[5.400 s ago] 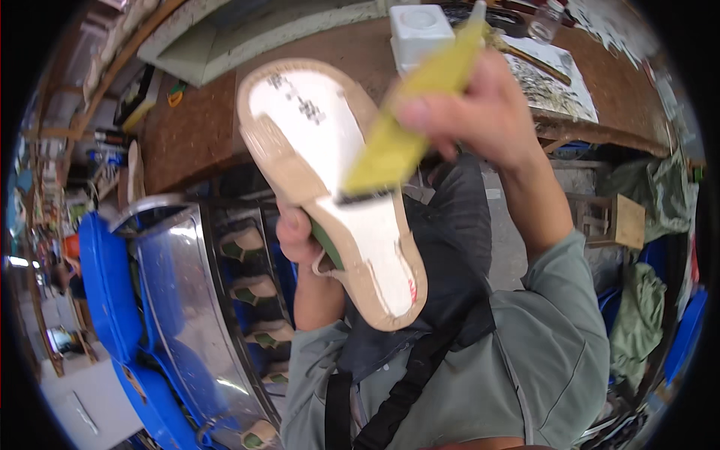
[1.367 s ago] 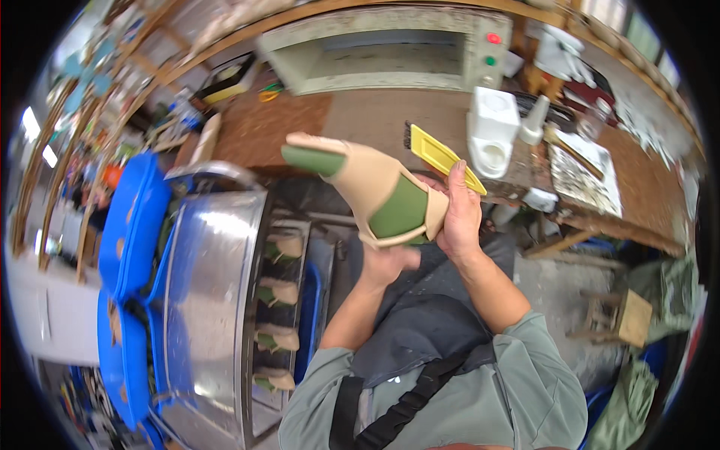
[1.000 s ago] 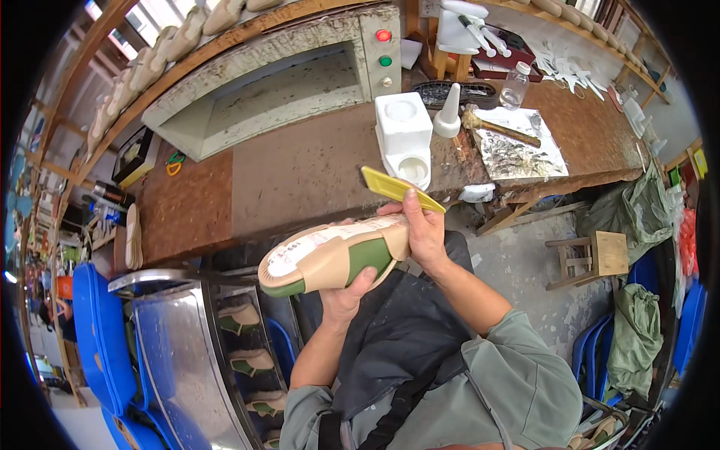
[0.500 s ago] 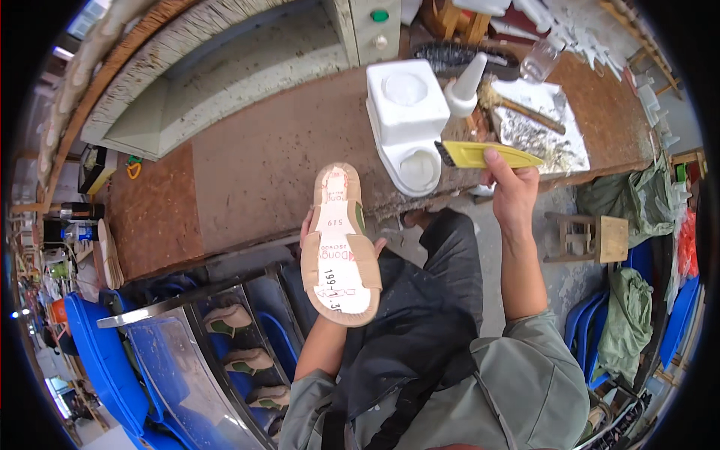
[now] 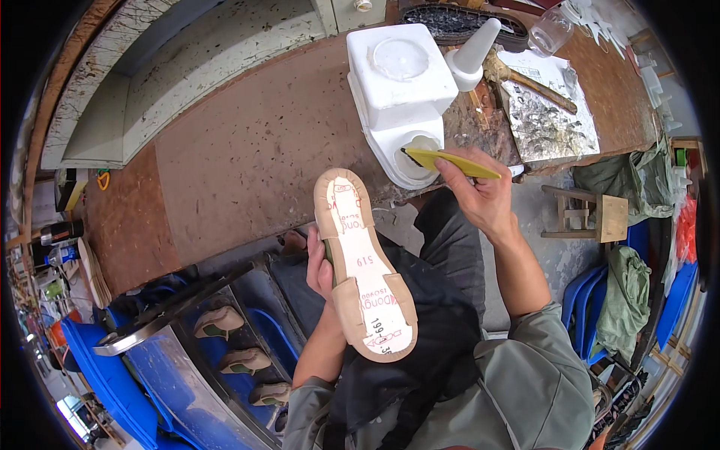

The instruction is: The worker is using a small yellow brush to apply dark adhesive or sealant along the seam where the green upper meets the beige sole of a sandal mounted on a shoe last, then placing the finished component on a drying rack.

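My left hand [image 5: 319,266] is wrapped round the side of a beige shoe upper [image 5: 347,300], held sole side up in front of my lap. Its white insole board [image 5: 371,262] faces me, with red and black print and the beige edge folded over around it. Between the fingers and thumb of my right hand [image 5: 484,193] is a flat yellow brush [image 5: 466,166]. The dark bristle end lies over the round cup at the front of a white plastic glue pot [image 5: 401,94]. Whether the bristles touch the glue cannot be made out.
On the brown workbench [image 5: 225,172] stand a white cone-tipped bottle [image 5: 474,56], a hammer [image 5: 540,90] on stained paper [image 5: 559,131], a black brush [image 5: 457,24] and a clear jar [image 5: 553,30]. A rack at lower left holds several shoes [image 5: 219,322]. A wooden stool [image 5: 611,217] stands right.
My right hand has brought the brush left and down to the pot's cup. The shoe upper has tilted, its lower end swinging right. The whole view has shifted somewhat.
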`<state>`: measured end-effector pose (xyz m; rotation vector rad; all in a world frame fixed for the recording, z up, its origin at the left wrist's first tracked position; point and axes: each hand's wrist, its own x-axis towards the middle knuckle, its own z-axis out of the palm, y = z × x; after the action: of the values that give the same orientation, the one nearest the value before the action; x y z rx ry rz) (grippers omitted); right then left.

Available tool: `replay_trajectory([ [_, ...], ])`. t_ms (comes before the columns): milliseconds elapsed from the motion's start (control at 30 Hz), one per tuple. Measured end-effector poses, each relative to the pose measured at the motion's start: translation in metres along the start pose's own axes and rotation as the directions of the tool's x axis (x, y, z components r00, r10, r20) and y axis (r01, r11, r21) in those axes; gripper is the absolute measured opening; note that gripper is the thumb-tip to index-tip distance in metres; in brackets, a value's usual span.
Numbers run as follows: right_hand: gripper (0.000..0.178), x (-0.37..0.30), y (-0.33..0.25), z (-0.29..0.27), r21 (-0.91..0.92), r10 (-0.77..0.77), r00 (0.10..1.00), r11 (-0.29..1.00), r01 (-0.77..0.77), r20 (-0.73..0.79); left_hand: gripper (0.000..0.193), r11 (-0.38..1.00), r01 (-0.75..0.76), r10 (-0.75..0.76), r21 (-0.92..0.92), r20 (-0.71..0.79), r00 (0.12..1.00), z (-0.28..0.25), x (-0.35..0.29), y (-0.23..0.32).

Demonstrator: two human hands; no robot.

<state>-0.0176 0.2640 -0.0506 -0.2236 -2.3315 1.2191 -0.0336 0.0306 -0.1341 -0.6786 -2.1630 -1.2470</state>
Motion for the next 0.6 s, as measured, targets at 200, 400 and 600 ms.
replay_trajectory([
  [200, 0.011, 0.002, 0.002, 0.003, -0.075, -0.087, 0.996, 0.993, 0.088, 0.016, 0.039, 0.973, -0.183, 0.16, -0.142, -0.161, 0.974, 0.009, 0.003, -0.004],
  [400, 0.012, 0.009, -0.003, -0.002, 0.159, 0.278, 0.957, 0.945, -0.287, 0.079, 0.051, 0.971, -0.031, 0.053, -0.235, 0.087, 0.995, -0.002, -0.003, -0.008],
  [600, 0.016, 0.012, 0.009, -0.007, 0.524, 0.456, 0.878, 0.718, -0.459, 0.145, 0.064, 0.964, -0.217, 0.219, -0.157, -0.005, 0.976, 0.0, 0.003, -0.01],
])
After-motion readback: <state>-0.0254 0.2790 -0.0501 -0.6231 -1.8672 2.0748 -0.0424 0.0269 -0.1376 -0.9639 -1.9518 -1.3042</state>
